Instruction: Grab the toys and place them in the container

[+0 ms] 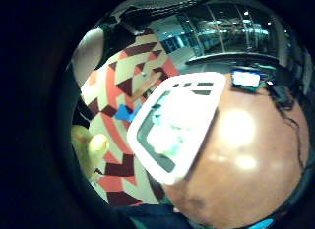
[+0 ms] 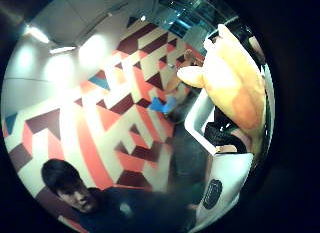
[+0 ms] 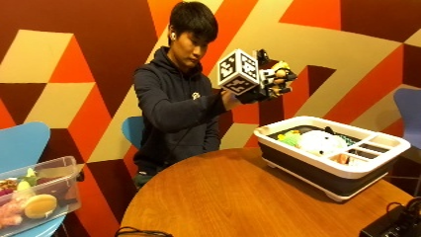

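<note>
hand: right hand [image 3: 271, 79] is raised in the air, above and to the person's side of the container, well clear of the table
fingers: curled round a yellow plush toy [image 3: 283, 69], grasping it
toy: yellow plush toy is held aloft in the hand, not touching the container; in the thumb side palm view it sits close to the palm [image 2: 232, 85], yellow with an orange patch, with the white rim just beside it
container: white-rimmed, dark-walled container [image 3: 315, 170] stands on the table at the far side from the camera, with slotted compartments at one end
contents: white plush toy [image 3: 320, 142] lies inside the container, with a small green and yellow toy [image 3: 288, 138] beside it; the little finger side palm view looks down on the white rim [image 1: 147, 121] and the pale toys within
table: round wooden table [image 3: 217, 202] carries the container
person: seated behind the table in a dark hoodie [image 3: 172, 113], looking toward the raised hand
aside: clear bin [image 3: 46, 195] with more toys rests on a blue chair [image 3: 23, 140] apart from the table
</note>
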`<state>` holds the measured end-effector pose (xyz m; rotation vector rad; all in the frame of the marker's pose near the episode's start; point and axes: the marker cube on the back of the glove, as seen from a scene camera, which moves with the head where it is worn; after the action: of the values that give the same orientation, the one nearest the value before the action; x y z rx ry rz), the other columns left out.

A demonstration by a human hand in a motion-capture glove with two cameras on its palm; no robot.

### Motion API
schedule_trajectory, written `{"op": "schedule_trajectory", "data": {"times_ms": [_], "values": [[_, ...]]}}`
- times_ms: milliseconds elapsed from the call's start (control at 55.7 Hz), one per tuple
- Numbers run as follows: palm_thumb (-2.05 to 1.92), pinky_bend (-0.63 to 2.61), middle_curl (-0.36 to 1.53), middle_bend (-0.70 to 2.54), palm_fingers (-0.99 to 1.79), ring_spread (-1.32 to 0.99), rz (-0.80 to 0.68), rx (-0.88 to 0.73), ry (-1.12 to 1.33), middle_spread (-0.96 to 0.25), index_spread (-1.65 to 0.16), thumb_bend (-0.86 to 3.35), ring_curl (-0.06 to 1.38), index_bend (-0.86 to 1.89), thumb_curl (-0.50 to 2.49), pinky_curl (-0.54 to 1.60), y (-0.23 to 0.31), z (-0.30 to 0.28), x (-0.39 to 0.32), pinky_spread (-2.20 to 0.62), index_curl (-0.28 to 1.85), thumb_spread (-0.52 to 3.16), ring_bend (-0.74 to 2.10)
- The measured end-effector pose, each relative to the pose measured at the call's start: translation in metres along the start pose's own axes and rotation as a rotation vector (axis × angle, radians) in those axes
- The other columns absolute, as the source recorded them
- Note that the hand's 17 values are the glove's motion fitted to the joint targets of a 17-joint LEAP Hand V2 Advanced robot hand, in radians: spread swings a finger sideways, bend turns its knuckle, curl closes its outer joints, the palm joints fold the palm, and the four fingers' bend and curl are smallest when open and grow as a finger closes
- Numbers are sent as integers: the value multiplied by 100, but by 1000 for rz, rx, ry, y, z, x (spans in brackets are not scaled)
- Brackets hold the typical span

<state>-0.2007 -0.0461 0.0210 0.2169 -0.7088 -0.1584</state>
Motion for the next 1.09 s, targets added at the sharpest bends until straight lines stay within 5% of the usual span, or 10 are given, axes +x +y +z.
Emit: {"op": "schedule_trajectory", "data": {"times_ms": [341,449,520,700,1095], "values": [[67,42,55,74,26,-26,-31,-178,76,-26,-8,16,17,108,65,34,-40,121,1,-1,78,130,28],[50,48,52,59,5,-19,-7,-393,215,-20,-11,8,18,106,55,37,-36,144,17,0,76,139,19],[28,62,45,38,-26,-12,16,-475,201,-10,-9,-7,18,71,48,40,-31,144,22,0,68,125,18],[20,61,38,17,-20,-5,35,-416,185,1,-11,-3,16,40,42,39,-31,97,27,1,54,114,13],[20,48,35,21,-5,-1,96,-232,507,3,-15,-2,9,54,36,35,26,-90,70,1,55,114,12]]}}
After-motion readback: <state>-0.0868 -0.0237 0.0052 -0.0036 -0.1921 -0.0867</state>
